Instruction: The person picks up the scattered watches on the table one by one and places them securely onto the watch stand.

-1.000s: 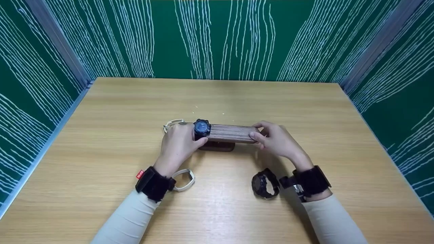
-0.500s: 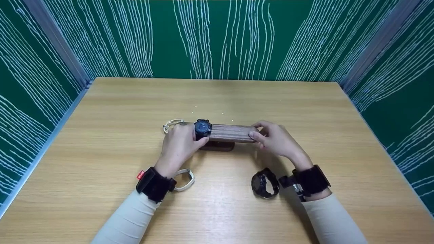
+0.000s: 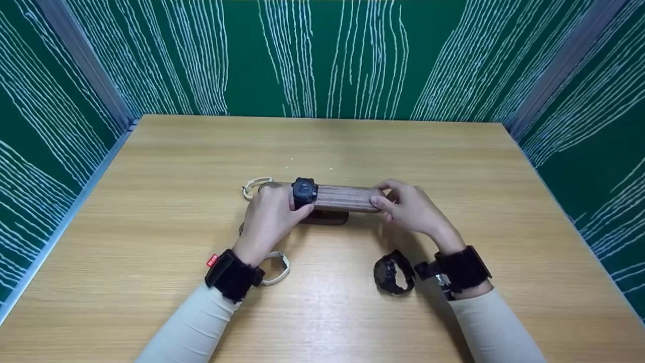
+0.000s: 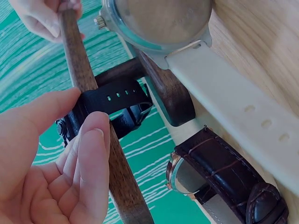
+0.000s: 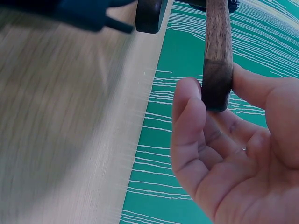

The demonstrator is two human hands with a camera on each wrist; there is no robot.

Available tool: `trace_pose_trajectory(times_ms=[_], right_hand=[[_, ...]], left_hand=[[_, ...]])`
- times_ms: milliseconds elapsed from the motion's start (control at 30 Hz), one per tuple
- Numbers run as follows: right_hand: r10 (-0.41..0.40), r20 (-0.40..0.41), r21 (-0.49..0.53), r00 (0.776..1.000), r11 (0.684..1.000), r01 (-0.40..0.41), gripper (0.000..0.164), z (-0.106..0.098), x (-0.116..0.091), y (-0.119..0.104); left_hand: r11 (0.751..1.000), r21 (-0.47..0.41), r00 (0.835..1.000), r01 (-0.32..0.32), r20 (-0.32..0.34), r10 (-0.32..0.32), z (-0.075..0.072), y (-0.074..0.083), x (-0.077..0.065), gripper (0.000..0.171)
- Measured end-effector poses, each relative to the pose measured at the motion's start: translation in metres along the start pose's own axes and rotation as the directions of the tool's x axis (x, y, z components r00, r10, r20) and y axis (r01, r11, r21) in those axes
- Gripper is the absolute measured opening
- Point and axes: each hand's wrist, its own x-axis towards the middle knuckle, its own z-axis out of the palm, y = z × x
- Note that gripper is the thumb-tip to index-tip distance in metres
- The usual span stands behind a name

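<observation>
A dark wooden T-shaped watch stand (image 3: 347, 197) stands mid-table, its bar running left to right above a small base (image 3: 327, 218). A black digital watch (image 3: 304, 189) is strapped round the left half of the bar, its face up. My left hand (image 3: 269, 217) pinches this watch between thumb and fingers, and in the left wrist view its black strap (image 4: 117, 98) loops below the bar. At the bar's right end my right hand (image 3: 410, 206) grips the wood, thumb on one face and fingers on the other (image 5: 217, 88).
Another black watch (image 3: 387, 272) lies at front right. By my left wrist is a watch with a white strap (image 3: 282, 272). A brown leather-strap watch (image 4: 224, 168) sits near the stand, mostly hidden in the head view. Behind my left hand lies a pale band (image 3: 252, 187).
My left hand and the black watch have shifted slightly right along the bar. My right hand stays on the bar's end, and the stand has not moved.
</observation>
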Motion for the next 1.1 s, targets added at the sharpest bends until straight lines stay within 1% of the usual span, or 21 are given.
trace_pose_trajectory(times_ms=[467, 733, 1100], right_hand=[[-0.008, -0.005, 0.000, 1.000, 1.000, 0.008, 0.038, -0.0001, -0.0006, -0.0002], [0.002, -0.005, -0.007, 1.000, 1.000, -0.002, 0.040, -0.0005, -0.0006, -0.0010], [-0.013, -0.009, -0.003, 1.000, 1.000, 0.013, 0.038, 0.0001, 0.0003, -0.0002]], left_hand=[[0.999, -0.036, 1.000, 0.004, 0.011, -0.004, 0.0006, 0.0026, -0.0002, 0.043], [0.999, -0.031, 1.000, -0.005, 0.015, 0.005, 0.0003, 0.0031, -0.0007, 0.044], [0.999, -0.031, 1.000, -0.011, 0.017, 0.012, 0.0013, 0.0037, -0.0007, 0.044]])
